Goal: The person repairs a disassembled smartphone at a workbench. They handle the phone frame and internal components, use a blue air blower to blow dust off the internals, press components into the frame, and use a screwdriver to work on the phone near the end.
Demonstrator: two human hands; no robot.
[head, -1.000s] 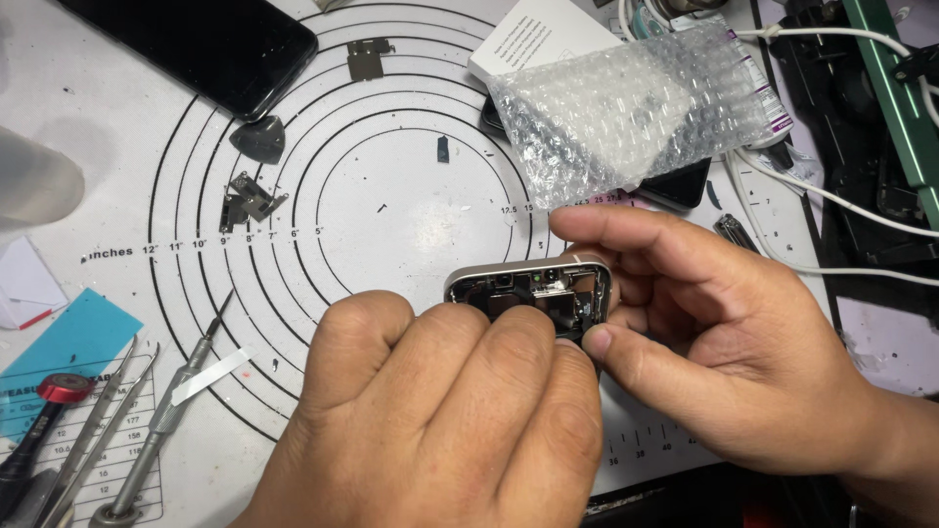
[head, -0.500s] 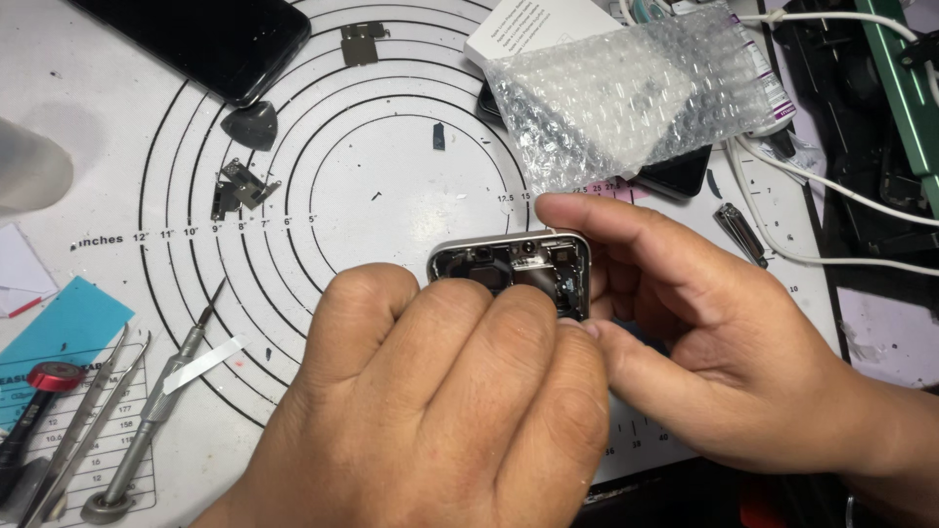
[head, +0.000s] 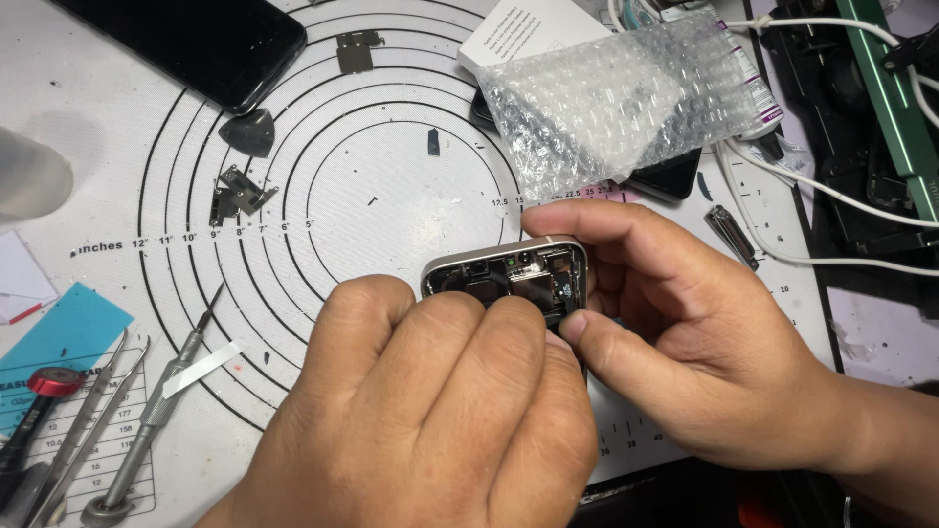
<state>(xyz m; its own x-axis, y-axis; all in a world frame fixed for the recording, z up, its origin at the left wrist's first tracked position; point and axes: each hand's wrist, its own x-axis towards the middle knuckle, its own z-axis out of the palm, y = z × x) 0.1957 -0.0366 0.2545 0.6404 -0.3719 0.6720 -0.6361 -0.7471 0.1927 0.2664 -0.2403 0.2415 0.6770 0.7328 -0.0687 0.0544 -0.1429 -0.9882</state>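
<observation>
An opened phone body with a pale metal frame and bare inner parts stands tilted over a white work mat printed with black rings. My left hand covers its lower part, fingers curled over the open side. My right hand grips its top right corner, forefinger along the top edge and thumb on the near side. Whether my left hand also holds a small tool is hidden.
A black phone lies at the top left. Bubble wrap covers a white box at the top right. Small metal shields, a dark pick, a screwdriver, tweezers and white cables lie around.
The phone body and both hands have shifted slightly up and left in view. My grip on it looks the same.
</observation>
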